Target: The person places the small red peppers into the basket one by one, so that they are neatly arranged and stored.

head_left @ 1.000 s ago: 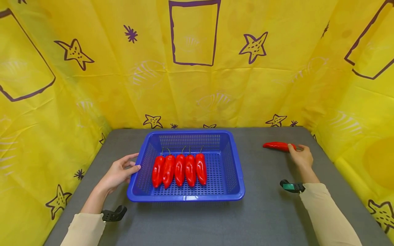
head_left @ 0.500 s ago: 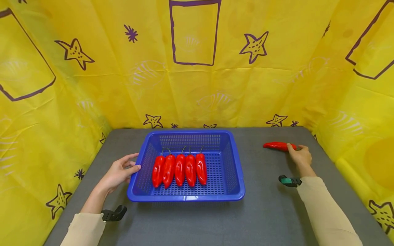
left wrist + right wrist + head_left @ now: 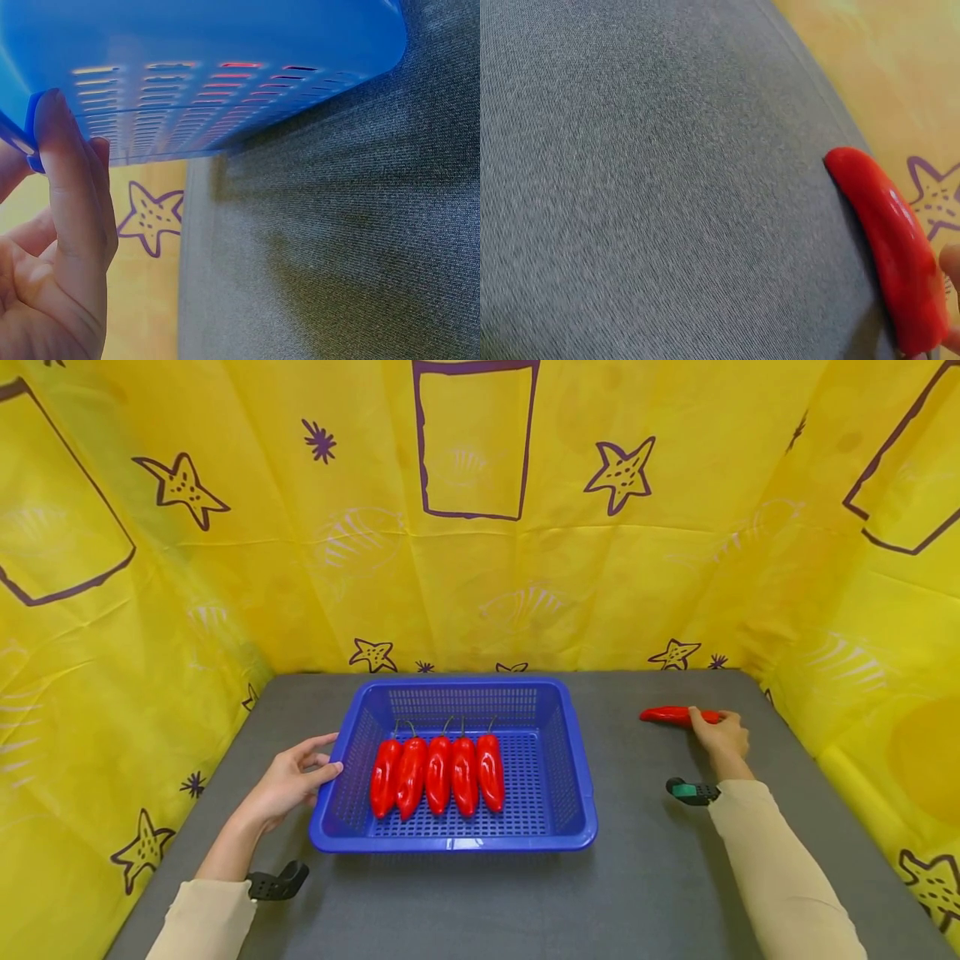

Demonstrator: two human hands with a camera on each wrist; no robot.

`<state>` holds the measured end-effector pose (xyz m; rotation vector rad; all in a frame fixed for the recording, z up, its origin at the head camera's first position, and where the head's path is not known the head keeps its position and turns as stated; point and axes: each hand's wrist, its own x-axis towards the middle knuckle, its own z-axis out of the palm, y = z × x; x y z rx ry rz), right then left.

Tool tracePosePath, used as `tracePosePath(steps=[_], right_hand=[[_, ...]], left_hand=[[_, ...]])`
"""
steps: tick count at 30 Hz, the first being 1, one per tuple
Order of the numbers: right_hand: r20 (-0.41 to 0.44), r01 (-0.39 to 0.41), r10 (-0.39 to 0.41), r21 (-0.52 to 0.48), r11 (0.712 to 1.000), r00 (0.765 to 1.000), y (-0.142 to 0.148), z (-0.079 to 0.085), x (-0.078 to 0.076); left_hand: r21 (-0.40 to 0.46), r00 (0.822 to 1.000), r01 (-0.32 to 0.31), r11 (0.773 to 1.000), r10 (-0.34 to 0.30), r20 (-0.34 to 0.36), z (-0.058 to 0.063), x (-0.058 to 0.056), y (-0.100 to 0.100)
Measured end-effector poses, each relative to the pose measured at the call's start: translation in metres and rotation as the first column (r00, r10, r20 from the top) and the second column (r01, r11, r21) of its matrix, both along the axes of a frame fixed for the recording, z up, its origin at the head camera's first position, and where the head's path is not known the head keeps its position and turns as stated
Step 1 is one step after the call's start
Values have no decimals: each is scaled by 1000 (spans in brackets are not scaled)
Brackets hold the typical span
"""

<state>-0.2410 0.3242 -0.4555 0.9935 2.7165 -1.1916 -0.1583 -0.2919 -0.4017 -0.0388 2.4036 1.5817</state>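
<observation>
On the left, my left hand (image 3: 294, 779) holds the rim of a blue plastic basket (image 3: 577, 793), thumb over the top edge. The left wrist view shows the fingers (image 3: 71, 187) against the outside under the basket's lip. Several red chili peppers (image 3: 438, 775) with thin stems lie side by side inside, toward its left half. At the right, my right hand (image 3: 722, 739) grips another red chili pepper (image 3: 663, 716) near its stem end, thumb on the near side. That pepper lies along the table, its tip pointing left; the hand covers its stem end.
A dark grey cloth-covered table (image 3: 450, 910) carries everything. Yellow printed curtains (image 3: 480, 593) close it in at the back and both sides, the back one close behind the basket and the loose pepper.
My right hand has slid a little left along the loose pepper, covering more of it, while the pepper has barely shifted. My left hand and the basket have not moved.
</observation>
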Motion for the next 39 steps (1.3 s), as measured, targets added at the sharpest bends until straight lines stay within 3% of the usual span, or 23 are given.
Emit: tracePosePath(steps=[13,27,39], right_hand=[[-61,-70,68,-37,997,996,2,-2,-1],[-58,-145,142,-52,988,988,7,-7,-3],[-30,-93,91,-47,995,995,-2,-4,-8]], left_hand=[[21,1000,0,1000,-1,4,-2,0,-1],[6,1000,-2,1000,2,0,-1,1,1],[-14,1000,-8,1000,8,0,0,1,0]])
